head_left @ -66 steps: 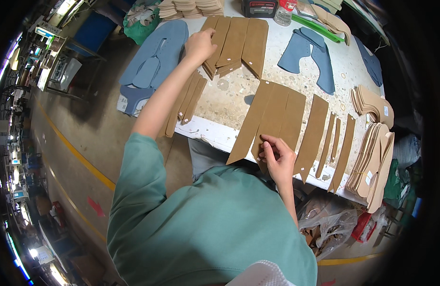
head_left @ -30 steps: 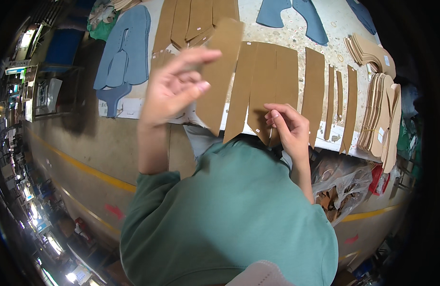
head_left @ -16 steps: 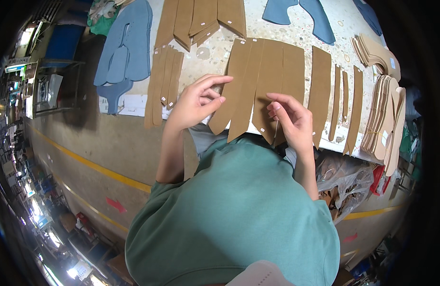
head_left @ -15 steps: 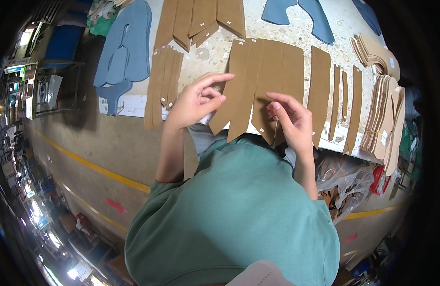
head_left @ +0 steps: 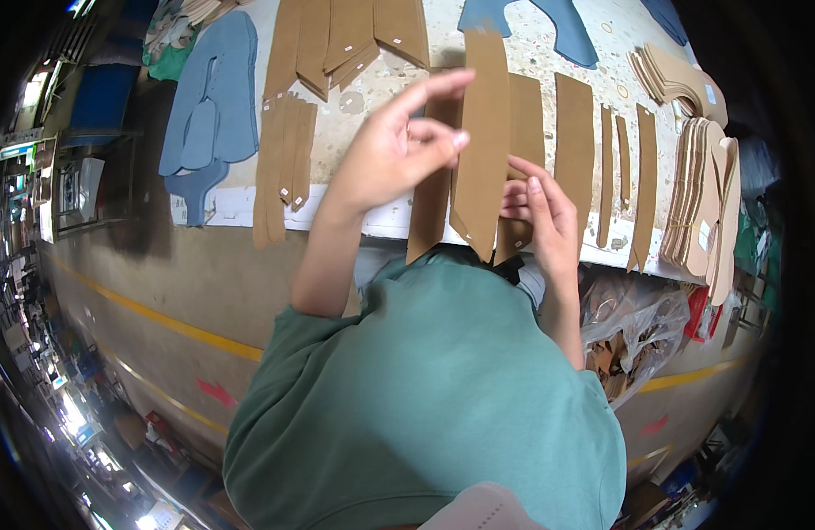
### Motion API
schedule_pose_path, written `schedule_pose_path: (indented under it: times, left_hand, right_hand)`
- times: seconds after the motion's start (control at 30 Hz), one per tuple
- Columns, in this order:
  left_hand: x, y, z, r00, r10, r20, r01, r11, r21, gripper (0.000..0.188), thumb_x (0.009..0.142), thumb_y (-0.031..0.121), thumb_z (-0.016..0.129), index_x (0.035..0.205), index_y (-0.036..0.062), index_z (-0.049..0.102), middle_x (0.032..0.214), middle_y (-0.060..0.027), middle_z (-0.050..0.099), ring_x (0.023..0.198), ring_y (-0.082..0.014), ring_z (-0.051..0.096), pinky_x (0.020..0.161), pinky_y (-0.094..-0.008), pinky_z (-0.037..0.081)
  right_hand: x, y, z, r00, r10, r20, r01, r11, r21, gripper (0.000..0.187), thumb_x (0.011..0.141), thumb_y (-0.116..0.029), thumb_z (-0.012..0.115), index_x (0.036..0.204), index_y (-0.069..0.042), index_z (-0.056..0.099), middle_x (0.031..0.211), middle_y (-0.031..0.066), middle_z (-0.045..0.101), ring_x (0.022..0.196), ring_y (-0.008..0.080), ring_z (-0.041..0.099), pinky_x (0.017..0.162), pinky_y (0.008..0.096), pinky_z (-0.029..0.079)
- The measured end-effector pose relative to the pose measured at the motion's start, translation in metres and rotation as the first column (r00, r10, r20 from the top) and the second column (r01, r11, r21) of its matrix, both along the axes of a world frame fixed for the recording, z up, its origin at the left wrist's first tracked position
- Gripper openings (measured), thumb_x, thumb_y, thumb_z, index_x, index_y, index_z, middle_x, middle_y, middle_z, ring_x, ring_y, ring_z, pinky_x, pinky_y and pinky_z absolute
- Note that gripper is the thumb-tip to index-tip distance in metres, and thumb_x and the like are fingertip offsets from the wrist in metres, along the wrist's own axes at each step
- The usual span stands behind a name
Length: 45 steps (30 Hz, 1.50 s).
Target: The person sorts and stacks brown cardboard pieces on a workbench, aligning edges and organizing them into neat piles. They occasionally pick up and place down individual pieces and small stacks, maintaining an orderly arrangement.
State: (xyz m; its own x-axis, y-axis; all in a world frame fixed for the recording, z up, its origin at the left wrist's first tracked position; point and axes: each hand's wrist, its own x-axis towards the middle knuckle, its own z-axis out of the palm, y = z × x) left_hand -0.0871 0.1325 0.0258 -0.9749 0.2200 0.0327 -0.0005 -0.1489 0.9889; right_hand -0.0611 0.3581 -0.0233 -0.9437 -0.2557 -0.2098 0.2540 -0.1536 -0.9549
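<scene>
The foremost brown strip (head_left: 483, 177) stands over the table (head_left: 615, 66), between left hand (head_left: 385, 162) and right hand (head_left: 551, 208); their placing along opposite edges probably steadies it; whether either actually pinches, I cannot tell.

Your brown pieces (head_left: 484, 150): tiny white stickers (head_left: 284, 192), unreadable
Beige stack (head_left: 690, 181): white label (head_left: 703, 235), you can't read it
Floor (head_left: 239, 283): red arrow (head_left: 216, 393)

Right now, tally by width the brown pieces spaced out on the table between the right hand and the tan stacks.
Wide brown panel: 1
Narrow brown strips: 3
Total: 4, counting top pieces only; I can't tell whether layers lie beneath.
</scene>
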Motion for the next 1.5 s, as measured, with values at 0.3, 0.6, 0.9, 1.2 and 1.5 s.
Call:
schedule_pose_path:
  times: [0.3,0.6,0.9,1.2,1.5]
  left_hand:
    - [0.025,0.004,-0.040,0.946,0.277,-0.169,-0.321,0.726,-0.608,0.052,0.083,0.002,0.070,0.132,0.0051,0.053,0.119,-0.0126,0.050,0.094,-0.0152,0.059,0.080,-0.0289,0.058]
    - [0.014,0.010,-0.045,0.981,0.171,-0.094,-0.194,0.795,-0.575,0.050,0.082,0.001,0.070,0.129,0.0063,0.057,0.117,-0.0104,0.055,0.086,-0.0121,0.055,0.066,-0.0224,0.052]
    - [0.025,-0.012,-0.044,0.949,0.223,-0.224,-0.314,0.751,-0.581,0.057,0.083,-0.002,0.066,0.138,0.0059,0.052,0.137,-0.0094,0.049,0.084,-0.0105,0.054,0.069,-0.0218,0.053]
    - [0.026,-0.034,-0.058,0.973,0.210,-0.098,-0.231,0.852,-0.469,0.058,0.084,-0.007,0.064,0.139,0.0029,0.050,0.139,-0.0098,0.047,0.091,-0.0093,0.058,0.074,-0.0211,0.054]
    - [0.028,-0.028,-0.054,0.947,0.248,-0.204,-0.321,0.746,-0.583,0.055,0.083,0.000,0.067,0.136,0.0064,0.054,0.138,-0.0101,0.051,0.101,-0.0159,0.058,0.082,-0.0282,0.053]
  right_hand:
    - [0.004,-0.011,-0.001,0.993,0.090,-0.083,-0.068,0.971,0.230,0.044,0.099,-0.006,0.053,0.142,-0.005,0.045,0.095,0.0061,0.066,0.086,0.0113,0.065,0.079,0.0245,0.053]
    - [0.002,-0.033,-0.017,0.993,-0.002,-0.118,0.010,0.998,0.065,0.049,0.087,0.006,0.065,0.134,-0.002,0.052,0.109,0.0065,0.057,0.084,0.0059,0.062,0.074,0.0194,0.053]
    - [-0.005,-0.028,0.003,0.975,-0.045,0.216,0.101,0.961,-0.256,0.060,0.086,0.005,0.067,0.141,0.007,0.043,0.123,0.0053,0.051,0.088,0.0053,0.063,0.080,0.0179,0.050]
    - [-0.004,-0.051,-0.005,0.957,0.275,-0.087,-0.266,0.958,0.102,0.057,0.086,0.010,0.060,0.141,0.002,0.047,0.131,0.0075,0.048,0.082,0.0047,0.057,0.073,0.0182,0.048]
    - [0.009,-0.053,-0.009,0.951,0.194,-0.241,-0.119,0.948,0.294,0.042,0.086,0.003,0.064,0.127,-0.002,0.061,0.108,0.0072,0.059,0.077,0.0095,0.061,0.072,0.0220,0.053]
